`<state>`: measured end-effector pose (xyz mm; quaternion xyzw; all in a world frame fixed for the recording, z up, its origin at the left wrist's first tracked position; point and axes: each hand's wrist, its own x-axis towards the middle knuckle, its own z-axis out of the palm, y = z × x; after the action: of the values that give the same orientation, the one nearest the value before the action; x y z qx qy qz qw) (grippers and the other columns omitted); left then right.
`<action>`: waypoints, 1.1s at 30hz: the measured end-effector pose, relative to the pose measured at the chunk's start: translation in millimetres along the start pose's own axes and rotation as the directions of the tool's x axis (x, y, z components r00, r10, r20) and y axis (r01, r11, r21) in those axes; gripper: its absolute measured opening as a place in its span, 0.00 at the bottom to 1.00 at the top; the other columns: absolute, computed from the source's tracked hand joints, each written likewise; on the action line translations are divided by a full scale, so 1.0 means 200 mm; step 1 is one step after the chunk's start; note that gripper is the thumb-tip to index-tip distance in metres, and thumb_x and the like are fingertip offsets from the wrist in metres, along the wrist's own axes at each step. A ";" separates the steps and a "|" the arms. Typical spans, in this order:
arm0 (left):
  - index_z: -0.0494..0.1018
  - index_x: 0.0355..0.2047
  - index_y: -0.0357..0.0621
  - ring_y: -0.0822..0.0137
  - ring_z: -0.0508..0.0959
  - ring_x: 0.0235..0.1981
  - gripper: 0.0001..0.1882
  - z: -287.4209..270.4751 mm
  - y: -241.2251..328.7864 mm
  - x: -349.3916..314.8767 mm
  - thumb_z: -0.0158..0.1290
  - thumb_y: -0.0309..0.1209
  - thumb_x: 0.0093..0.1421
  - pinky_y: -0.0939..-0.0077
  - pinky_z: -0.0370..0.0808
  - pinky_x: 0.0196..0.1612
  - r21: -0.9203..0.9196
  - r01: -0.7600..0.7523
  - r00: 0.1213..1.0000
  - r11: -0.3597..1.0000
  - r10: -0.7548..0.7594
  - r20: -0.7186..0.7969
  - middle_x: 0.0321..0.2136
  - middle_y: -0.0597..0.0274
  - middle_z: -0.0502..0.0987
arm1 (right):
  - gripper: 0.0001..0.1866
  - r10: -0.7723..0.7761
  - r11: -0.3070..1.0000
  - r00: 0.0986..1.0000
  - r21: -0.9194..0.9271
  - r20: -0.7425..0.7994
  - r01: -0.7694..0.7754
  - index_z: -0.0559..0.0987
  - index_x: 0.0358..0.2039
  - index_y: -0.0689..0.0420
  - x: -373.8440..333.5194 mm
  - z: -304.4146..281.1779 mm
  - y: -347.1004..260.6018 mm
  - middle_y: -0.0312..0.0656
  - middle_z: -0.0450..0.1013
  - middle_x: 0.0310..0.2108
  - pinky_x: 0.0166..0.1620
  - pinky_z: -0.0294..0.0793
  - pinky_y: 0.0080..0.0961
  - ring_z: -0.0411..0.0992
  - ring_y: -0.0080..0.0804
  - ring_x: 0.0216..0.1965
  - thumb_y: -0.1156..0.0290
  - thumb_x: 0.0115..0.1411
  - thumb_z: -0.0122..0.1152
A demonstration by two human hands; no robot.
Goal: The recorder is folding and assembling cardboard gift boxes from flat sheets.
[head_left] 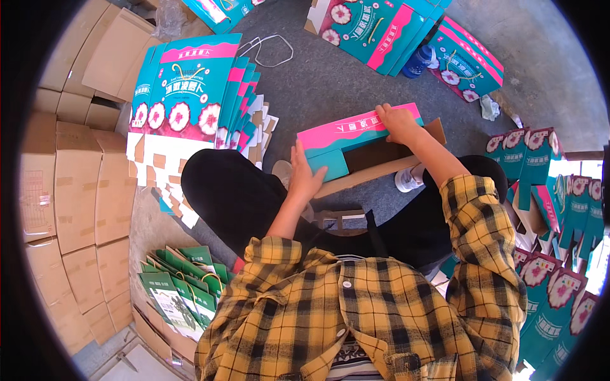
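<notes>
In front of my knees I hold a pink and teal cardboard gift box (356, 131), partly folded, with its side open and brown inside. My left hand (305, 178) grips the left end, fingers along the outer edge and thumb by a teal flap (328, 166). Over the pink panel at the right end, my right hand (399, 124) has its fingers curled on the edge. A brown cardboard flap (365, 178) sticks out on the near side of the opening.
Flat printed cartons (190, 95) are stacked at left, beside piled brown boxes (79, 178). Green bags (181, 286) stand lower left. More teal cartons (375, 32) stand at the far side, near a blue bottle (416, 62). Several teal boxes (549, 286) are stacked at right.
</notes>
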<state>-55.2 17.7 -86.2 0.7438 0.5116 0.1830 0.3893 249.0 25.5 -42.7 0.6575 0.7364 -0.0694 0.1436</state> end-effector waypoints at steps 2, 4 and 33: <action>0.37 0.66 0.32 0.43 0.55 0.64 0.52 0.01 -0.01 0.00 0.59 0.37 0.53 0.61 0.58 0.63 0.016 -0.042 0.998 0.999 0.043 -0.049 0.64 0.33 0.48 | 0.42 0.011 1.000 1.000 -0.010 0.019 -0.011 0.65 0.48 0.59 0.00 -0.01 -0.01 0.45 0.68 0.44 0.37 0.78 0.32 0.76 0.41 0.39 0.64 0.34 0.79; 0.32 0.65 0.29 0.44 0.62 0.61 0.54 0.00 -0.01 0.00 0.60 0.35 0.53 0.62 0.63 0.59 -0.033 0.116 0.991 0.993 -0.113 0.077 0.62 0.33 0.54 | 0.43 0.021 1.000 0.999 -0.023 0.033 -0.021 0.64 0.50 0.58 0.01 -0.01 -0.02 0.44 0.68 0.44 0.37 0.78 0.32 0.76 0.41 0.40 0.63 0.34 0.79; 0.39 0.64 0.27 0.42 0.71 0.53 0.52 0.06 -0.10 0.03 0.61 0.38 0.52 0.61 0.69 0.53 0.037 0.071 0.997 0.997 -0.072 0.029 0.53 0.31 0.66 | 0.35 0.260 0.910 0.843 0.172 0.471 -0.377 0.77 0.41 0.64 -0.24 -0.10 0.26 0.52 0.76 0.38 0.35 0.78 0.35 0.78 0.42 0.31 0.43 0.48 0.66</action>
<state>-57.2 22.9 -109.5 0.7346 0.5351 0.1485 0.3897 302.3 -8.2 -5.3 0.7517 0.5490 -0.2854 0.2281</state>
